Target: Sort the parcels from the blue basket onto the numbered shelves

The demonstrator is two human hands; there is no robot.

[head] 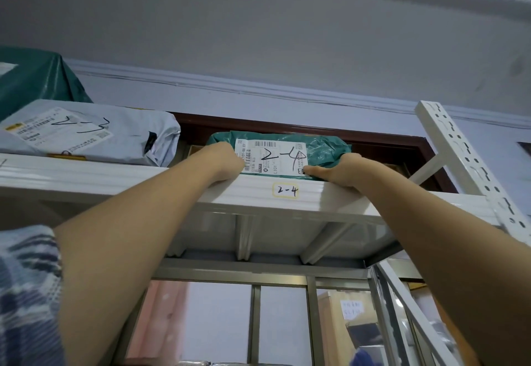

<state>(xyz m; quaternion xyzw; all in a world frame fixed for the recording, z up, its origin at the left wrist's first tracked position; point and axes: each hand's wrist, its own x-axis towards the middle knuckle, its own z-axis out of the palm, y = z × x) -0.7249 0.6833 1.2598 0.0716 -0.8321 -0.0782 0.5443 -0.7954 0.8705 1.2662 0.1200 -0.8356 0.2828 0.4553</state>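
Overhead, the green parcel [324,150] lies lengthwise along the front edge of the top shelf [172,176], right above its "2-4" tag [285,190]. The left hand [227,161] and right hand [336,169] grip its two ends, equally near; fingers seem curled onto the wrapping, though partly hidden. The grey parcel [120,136] sits near on the left; open room lies behind and rightward toward the upright post [471,164].
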